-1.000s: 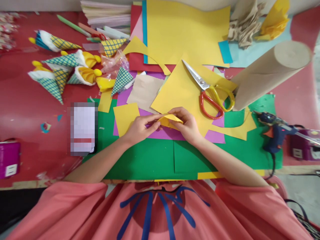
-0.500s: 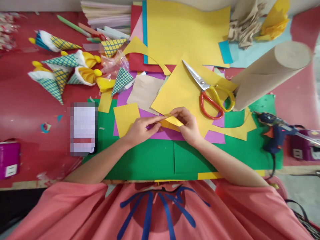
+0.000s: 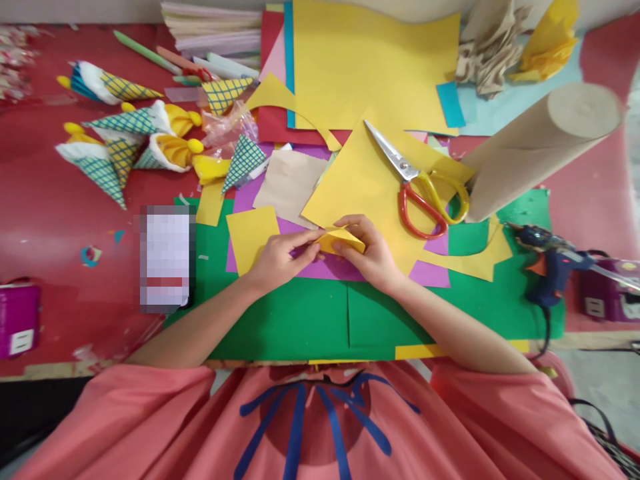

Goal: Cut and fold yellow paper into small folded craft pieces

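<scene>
The small folded yellow paper piece [image 3: 340, 239] sits a little lower and flatter between the hands than half a second ago, when its upper edge was lifted and tipped toward the right. The right hand [image 3: 373, 257] now curls further over it, its fingers closing down on the right end, where earlier they pinched it more from behind. The left hand [image 3: 280, 257] draws its fingertips in slightly, so its thumb and forefinger meet the paper's left corner closer to the right hand. The fold itself seems pressed tighter, though the fingers hide most of the crease.
</scene>
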{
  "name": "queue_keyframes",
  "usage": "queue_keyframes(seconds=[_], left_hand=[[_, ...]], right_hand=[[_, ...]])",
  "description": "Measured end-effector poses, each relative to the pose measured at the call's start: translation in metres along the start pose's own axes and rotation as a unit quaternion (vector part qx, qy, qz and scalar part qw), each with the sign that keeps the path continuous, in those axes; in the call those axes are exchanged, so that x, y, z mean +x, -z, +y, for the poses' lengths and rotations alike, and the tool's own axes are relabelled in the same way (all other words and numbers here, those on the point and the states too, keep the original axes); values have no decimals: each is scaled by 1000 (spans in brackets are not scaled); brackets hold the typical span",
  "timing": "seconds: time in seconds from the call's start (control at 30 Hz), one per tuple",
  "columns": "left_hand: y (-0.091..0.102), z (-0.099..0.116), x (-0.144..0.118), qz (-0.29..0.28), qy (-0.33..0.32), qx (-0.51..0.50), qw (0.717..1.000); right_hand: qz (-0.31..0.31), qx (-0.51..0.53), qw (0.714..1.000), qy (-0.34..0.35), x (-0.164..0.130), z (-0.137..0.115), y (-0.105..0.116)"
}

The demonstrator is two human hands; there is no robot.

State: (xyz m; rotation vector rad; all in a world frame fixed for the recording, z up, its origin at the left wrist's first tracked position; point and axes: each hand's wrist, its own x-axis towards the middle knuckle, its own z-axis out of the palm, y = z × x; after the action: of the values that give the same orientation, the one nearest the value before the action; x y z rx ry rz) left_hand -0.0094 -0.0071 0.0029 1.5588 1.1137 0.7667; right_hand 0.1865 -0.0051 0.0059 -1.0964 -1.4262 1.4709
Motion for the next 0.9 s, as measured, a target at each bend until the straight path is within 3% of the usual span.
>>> queue_keyframes(seconds=[0.2, 0.43, 0.67, 0.9], left_hand=[[2, 0, 0, -10, 2, -21, 1000], [1, -1, -1, -4, 11, -43, 999], [1, 2, -1, -7, 12, -34, 999], [5, 3, 0, 21, -68, -6, 997]], right_hand=[[-6, -11, 1000, -16, 1, 2, 2], [18, -22, 999, 23, 3, 6, 3], [29, 29, 998, 37, 2, 9, 6], [12, 87, 995, 47, 2, 13, 8]])
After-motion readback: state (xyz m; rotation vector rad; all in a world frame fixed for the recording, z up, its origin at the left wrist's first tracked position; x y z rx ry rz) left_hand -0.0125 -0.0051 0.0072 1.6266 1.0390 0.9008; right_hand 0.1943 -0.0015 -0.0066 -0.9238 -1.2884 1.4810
